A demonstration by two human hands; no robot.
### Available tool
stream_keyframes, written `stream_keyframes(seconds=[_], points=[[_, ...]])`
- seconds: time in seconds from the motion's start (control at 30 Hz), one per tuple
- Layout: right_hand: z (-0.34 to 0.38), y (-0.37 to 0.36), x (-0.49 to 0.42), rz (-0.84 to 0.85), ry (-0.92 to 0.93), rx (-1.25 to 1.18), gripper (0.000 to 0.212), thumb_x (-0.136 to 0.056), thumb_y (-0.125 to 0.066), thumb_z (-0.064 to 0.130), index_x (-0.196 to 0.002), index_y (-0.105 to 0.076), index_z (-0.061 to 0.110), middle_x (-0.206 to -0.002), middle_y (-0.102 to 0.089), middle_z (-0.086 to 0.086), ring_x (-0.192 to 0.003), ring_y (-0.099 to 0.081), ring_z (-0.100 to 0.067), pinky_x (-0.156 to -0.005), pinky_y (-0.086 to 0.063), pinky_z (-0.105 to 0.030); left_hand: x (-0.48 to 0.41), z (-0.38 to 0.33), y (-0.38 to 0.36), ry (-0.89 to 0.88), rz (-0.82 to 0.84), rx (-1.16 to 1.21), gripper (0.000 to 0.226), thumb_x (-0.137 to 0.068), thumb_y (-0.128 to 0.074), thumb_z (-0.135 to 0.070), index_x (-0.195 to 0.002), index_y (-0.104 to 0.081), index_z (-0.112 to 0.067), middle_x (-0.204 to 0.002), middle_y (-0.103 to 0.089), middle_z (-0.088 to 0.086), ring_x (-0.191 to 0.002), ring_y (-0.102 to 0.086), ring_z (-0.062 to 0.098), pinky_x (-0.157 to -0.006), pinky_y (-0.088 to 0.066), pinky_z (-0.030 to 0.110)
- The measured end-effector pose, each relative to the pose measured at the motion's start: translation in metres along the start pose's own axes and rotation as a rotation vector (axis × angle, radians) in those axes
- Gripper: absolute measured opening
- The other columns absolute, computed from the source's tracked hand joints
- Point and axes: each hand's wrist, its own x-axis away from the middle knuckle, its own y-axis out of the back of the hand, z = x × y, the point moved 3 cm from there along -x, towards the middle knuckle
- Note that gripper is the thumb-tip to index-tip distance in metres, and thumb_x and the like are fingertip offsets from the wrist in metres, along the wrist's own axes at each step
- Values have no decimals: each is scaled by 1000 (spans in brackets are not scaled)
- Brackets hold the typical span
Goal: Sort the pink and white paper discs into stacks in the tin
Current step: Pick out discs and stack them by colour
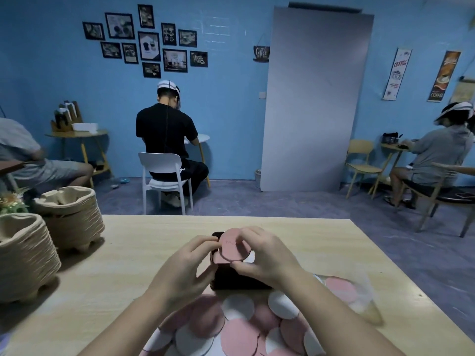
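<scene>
Now pink disc (232,244) pinched between left hand (191,263), right hand (259,255), above tin (231,281).

table: wooden table (115,265) | on it: dark tin (236,281); loose pink and white discs (239,330); clear bag (361,296); pulp-tray stacks (72,219)

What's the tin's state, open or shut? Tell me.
Open: stacked discs show inside the tin, under the held pink disc.
</scene>
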Motion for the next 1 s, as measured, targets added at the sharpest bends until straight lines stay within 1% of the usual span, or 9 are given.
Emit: stream_keyframes(seconds=[0.13,0.3,0.47,0.53,0.6,0.67,0.73,0.87,1.0], points=[[-23,-7,-23,104,-104,68,35,-70,-72,48,-88,-50,28,-88,-56,14,-84,-48,-12,-74,-50,-35,4,22,-5,15,46,-56,32,-93,-56,-37,-125,-62,-35,-133,-53,-26,-123,-54,-1,-96,-51,30],[-42,-30,-38,300,-148,48,40,-68,-72,55,-94,-49,34,-94,-57,13,-91,-47,-10,-77,-51,-35,12,34,-14,27,28,-43,30,-92,-59,-36,-120,-68,-33,-130,-57,-27,-122,-52,-5,-97,-48,24],[-44,-45,-47,428,-78,49,38,-74,-85,42,-93,-52,34,-89,-55,14,-84,-48,-9,-68,-40,-26,14,32,-14,21,34,-11,32,-91,-62,-31,-123,-66,-34,-132,-56,-29,-122,-52,-7,-99,-44,15],[-45,-48,-50,452,-53,58,36,-76,-85,36,-91,-53,33,-94,-53,13,-87,-47,-9,-71,-38,-26,15,32,-15,22,39,-9,35,-91,-63,-30,-125,-65,-35,-133,-55,-29,-124,-52,-6,-100,-44,16],[-47,-50,-50,467,-54,58,33,-76,-85,32,-93,-57,33,-109,-51,10,-98,-49,-11,-80,-44,-27,18,32,-16,30,36,-13,36,-91,-63,-31,-127,-65,-35,-135,-54,-29,-125,-51,-6,-100,-44,17],[-48,-51,-49,457,-40,88,34,-77,-85,32,-103,-64,31,-123,-48,9,-109,-47,-10,-87,-46,-26,21,33,-16,45,30,-17,38,-91,-62,-34,-128,-64,-35,-137,-53,-29,-126,-50,-6,-100,-44,17],[-47,-50,-46,418,-23,119,34,-80,-82,37,-107,-64,33,-125,-48,13,-113,-44,-7,-90,-47,-28,23,33,-16,56,27,-23,40,-90,-61,-35,-130,-63,-35,-138,-53,-29,-127,-49,-7,-101,-43,17],[-45,-44,-40,205,-16,150,23,-85,-74,44,-100,-61,31,-108,-55,15,-103,-52,-12,-78,-54,-38,22,32,-16,74,38,-37,40,-91,-59,-38,-131,-63,-35,-139,-52,-28,-128,-47,-7,-102,-42,17],[-22,-27,-22,-46,39,119,13,-92,-63,37,-87,-60,25,-90,-58,12,-85,-53,-13,-66,-51,-36,20,26,-14,68,43,-47,39,-93,-55,-40,-130,-62,-32,-140,-51,-25,-130,-48,-3,-103,-44,22]])
